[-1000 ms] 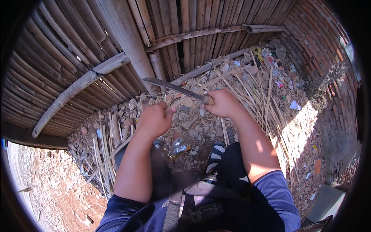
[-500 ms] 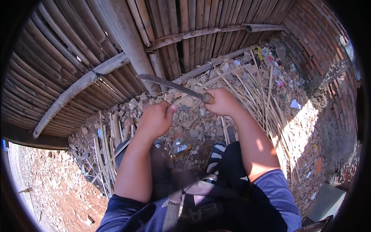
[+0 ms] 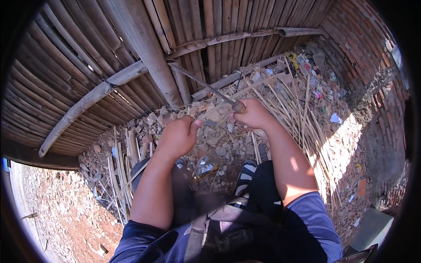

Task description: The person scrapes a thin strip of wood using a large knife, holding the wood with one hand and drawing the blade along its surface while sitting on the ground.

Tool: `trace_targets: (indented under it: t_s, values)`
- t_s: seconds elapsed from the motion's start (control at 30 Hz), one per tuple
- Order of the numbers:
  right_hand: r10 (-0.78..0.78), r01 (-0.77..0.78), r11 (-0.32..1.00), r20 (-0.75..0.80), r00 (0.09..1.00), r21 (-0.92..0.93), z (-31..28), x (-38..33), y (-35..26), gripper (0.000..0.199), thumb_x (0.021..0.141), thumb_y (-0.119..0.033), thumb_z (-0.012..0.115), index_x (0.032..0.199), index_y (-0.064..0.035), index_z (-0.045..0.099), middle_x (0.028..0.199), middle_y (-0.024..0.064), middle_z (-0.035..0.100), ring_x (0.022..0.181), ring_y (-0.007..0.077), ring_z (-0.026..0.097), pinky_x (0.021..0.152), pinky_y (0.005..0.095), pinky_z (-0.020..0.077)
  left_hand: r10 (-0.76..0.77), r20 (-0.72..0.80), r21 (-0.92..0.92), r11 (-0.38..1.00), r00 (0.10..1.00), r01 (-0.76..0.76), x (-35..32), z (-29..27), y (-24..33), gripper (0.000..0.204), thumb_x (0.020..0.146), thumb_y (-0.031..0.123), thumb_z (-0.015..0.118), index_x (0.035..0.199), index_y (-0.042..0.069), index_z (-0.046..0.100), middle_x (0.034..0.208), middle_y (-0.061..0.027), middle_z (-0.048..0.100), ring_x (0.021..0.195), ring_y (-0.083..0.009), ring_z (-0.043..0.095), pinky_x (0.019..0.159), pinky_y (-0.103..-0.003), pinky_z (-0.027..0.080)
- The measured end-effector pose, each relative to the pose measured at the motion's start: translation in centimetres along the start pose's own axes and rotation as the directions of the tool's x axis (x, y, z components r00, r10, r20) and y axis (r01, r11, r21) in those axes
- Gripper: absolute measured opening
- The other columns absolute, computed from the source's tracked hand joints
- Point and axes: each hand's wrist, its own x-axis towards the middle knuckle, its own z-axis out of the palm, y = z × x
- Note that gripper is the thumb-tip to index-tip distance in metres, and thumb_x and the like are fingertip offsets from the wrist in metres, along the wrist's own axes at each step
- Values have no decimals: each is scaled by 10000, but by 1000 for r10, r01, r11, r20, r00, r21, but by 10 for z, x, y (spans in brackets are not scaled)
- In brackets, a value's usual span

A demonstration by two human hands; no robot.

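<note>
My right hand (image 3: 253,114) is wrapped around the wooden handle of a machete (image 3: 206,85). Its dark blade points away to the far left, seen nearly edge-on, with the tip in front of the bamboo wall. My left hand (image 3: 177,136) is closed, thumb on top, on a pale bamboo strip (image 3: 258,85). From the thumb the strip runs to the far right, passing close to the blade near the handle; whether they touch I cannot tell. Both hands are held above the rubble, in front of my knees.
Split bamboo strips (image 3: 302,125) lie in a pile at the right, and more bamboo pieces (image 3: 119,171) lie at the left. A bamboo wall (image 3: 237,52) with a thick post (image 3: 151,52) stands ahead. At the right rises a brick wall (image 3: 359,48). Rubble and litter cover the ground.
The machete's blade has swung up and away, its tip farther from me, and has turned from showing its flat side to nearly edge-on. My left hand has barely moved.
</note>
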Motion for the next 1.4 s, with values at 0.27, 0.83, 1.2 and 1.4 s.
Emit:
trace_targets:
  t_s: [0.27,0.83,1.2,1.4]
  values:
    - [-143,115,979,-166,976,-169,22,4,6,422,829,-315,806,1124,-23,728,920,188,744,824,322,718,771,427,558,0,-27,29,1000,1000,1,1,4,-3,399,1057,363,556,988,-9,682,869,-293,683,882,-503,660,776,-560,503]
    - [-124,119,969,-9,992,-214,21,-4,-21,416,824,-346,778,1121,-57,737,1013,237,731,982,419,703,870,482,558,4,-36,1,1000,999,-4,2,7,-8,396,1059,357,544,1006,-6,691,901,-291,691,907,-496,668,799,-554,509]
    - [-69,71,987,14,998,-142,18,10,9,425,807,-346,789,1115,-58,733,991,230,732,979,422,701,877,474,559,4,-10,13,1000,1000,-4,3,7,-3,400,1050,359,555,973,-12,683,883,-300,691,902,-507,668,814,-575,509]
    - [-44,55,971,54,998,-231,18,5,-6,429,824,-350,775,1128,-51,724,1021,238,730,988,422,702,891,479,558,-17,-20,19,1000,1000,17,2,8,-11,373,1043,344,571,980,-5,686,888,-292,692,896,-498,669,788,-561,509]
